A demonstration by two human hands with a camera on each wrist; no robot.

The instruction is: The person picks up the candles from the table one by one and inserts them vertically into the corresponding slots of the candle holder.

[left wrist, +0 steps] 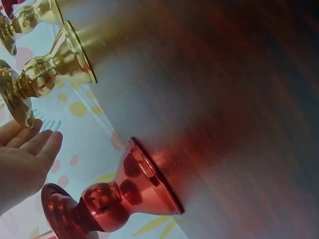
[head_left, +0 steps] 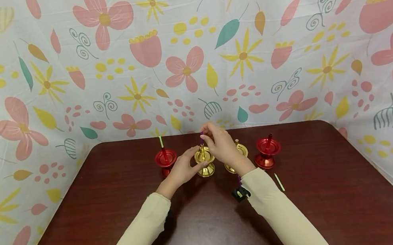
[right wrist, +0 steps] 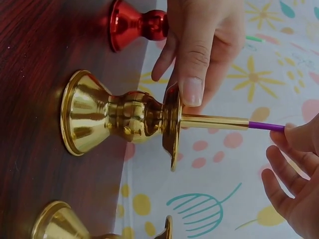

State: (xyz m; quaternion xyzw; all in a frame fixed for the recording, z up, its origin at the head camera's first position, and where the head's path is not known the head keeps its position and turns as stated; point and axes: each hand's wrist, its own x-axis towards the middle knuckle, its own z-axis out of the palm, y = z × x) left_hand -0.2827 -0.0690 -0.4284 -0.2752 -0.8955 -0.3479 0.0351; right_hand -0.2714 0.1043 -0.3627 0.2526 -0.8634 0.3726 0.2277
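My left hand [head_left: 184,167] grips the dish rim of a gold candle holder [right wrist: 134,118], thumb on the dish's upper side. Above it, my right hand [head_left: 223,143] pinches a thin purple candle [right wrist: 265,126] between thumb and fingertips. The candle's lower end meets the top of the holder's narrow gold tube [right wrist: 214,122], in line with it; how deep it sits is hidden. The holder stands upright on the table. In the left wrist view, a red candle holder [left wrist: 104,204] stands beside my left hand.
The left red holder carries a light green candle [head_left: 161,142]. A second gold holder [head_left: 242,150] stands partly behind my right forearm, and another red holder [head_left: 265,161] is further right. A green candle [head_left: 279,182] lies on the brown table [head_left: 334,204]. A patterned cloth hangs behind.
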